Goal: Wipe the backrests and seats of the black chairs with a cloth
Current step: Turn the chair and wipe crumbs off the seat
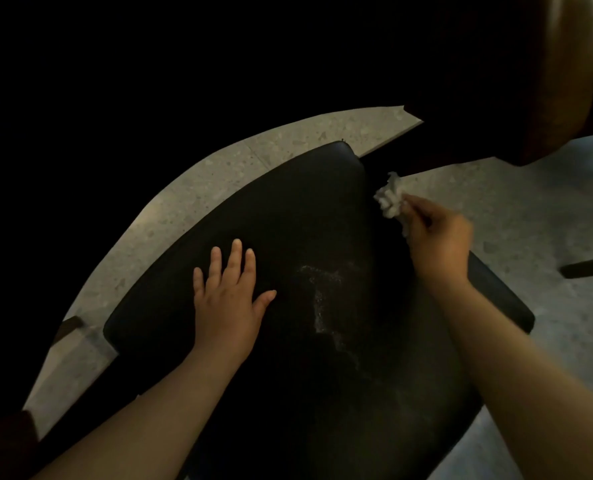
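Wiping a black chair seat [322, 271], I worked with both hands.
My left hand [227, 299] lay flat, fingers spread, on the seat; my right hand's [437, 237] grip was clamped on the white cloth [390, 199] at the seat's far edge.

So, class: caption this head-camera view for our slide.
Left hand flat on black chair seat; right hand holds white cloth.

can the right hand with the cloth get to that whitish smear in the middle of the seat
Probably yes. The right hand holds the cloth at the seat's far right edge, and bare seat lies between it and the smear. The left hand rests flat beside the smear, not over it.
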The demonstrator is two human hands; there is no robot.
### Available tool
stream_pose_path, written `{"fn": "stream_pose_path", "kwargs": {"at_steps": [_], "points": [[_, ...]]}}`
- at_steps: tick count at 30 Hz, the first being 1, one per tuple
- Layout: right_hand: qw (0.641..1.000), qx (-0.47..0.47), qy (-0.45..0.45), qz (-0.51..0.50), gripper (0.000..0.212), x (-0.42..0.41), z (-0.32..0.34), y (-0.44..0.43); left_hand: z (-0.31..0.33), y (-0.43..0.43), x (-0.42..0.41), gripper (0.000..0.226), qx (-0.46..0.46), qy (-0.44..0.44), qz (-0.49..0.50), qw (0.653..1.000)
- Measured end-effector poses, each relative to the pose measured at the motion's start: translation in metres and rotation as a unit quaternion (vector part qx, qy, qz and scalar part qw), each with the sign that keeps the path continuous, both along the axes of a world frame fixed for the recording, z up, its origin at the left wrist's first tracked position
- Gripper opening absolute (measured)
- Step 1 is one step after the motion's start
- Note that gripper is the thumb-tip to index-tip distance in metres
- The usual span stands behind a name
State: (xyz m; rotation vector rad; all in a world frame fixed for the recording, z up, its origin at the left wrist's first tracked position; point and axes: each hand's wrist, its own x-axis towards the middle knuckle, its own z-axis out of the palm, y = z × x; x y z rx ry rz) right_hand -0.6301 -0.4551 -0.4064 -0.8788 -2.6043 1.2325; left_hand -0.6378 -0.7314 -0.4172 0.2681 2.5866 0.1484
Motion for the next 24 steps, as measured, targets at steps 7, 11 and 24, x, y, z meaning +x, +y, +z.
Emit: {"fn": "stream_pose_path", "kwargs": {"at_steps": [7, 11, 24], "points": [[1.0, -0.01, -0.012, -0.022, 0.028, 0.009, -0.008, -0.016, -0.001, 0.0, 0.001, 0.074, -0.005, 0.0, -0.001, 1.0], [0.998, -0.011, -0.021, 0.051, 0.027, 0.034, -0.002, -0.031, 0.0, 0.002, 0.0, 0.074, -0.009, 0.002, 0.0, 1.0], [0.999, -0.022, -0.016, -0.039, 0.025, 0.04, 0.0, -0.012, 0.022, 0.017, 0.007, 0.065, 0.022, 0.052, 0.003, 0.998]]}}
